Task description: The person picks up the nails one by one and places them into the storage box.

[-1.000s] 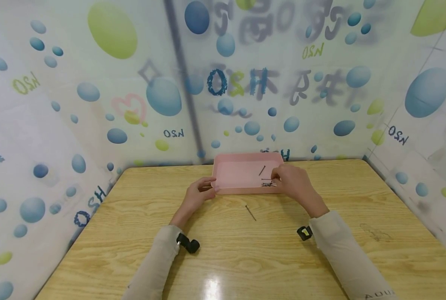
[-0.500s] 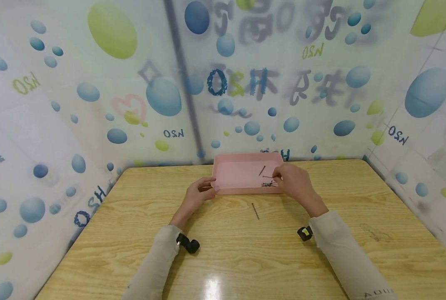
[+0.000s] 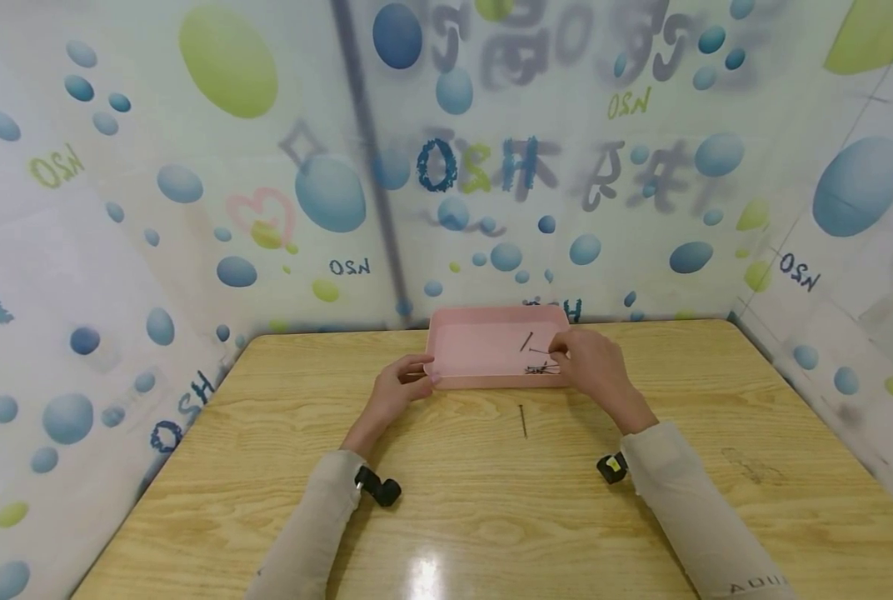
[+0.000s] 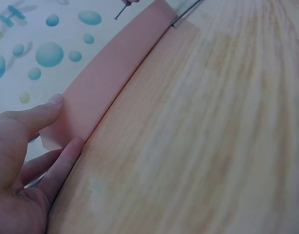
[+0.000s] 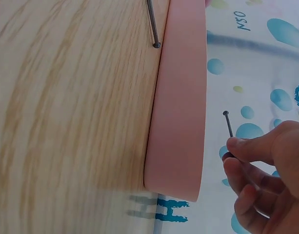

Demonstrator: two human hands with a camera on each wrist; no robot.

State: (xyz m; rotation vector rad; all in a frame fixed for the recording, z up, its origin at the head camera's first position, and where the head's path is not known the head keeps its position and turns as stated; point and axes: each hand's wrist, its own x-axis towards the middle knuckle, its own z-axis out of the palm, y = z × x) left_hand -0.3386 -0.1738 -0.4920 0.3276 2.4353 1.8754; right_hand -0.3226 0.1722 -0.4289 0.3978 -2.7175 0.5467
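A shallow pink tray [image 3: 469, 333] stands at the far side of the table. Its near left corner is held by my left hand [image 3: 396, 390], fingers and thumb around the corner. Above the tray's right part, my right hand [image 3: 595, 367] pinches a nail [image 5: 228, 124] between thumb and fingertips, its head pointing away from the hand. Inside the tray, a small pile of dark nails [image 3: 540, 369] lies by the front wall, partly hidden by the right hand. One separate nail [image 3: 526, 342] lies behind them. A loose nail [image 3: 523, 422] rests on the table in front of the tray.
The wooden table [image 3: 446, 500] ends at a patterned sheet [image 3: 476, 233] close behind the tray. Similar sheets rise along both sides. Black wrist cameras sit on both forearms.
The loose nail on the table has rolled to the right and turned more upright in view. My right hand has lifted slightly with the pinched nail. The left hand holds still on the tray.
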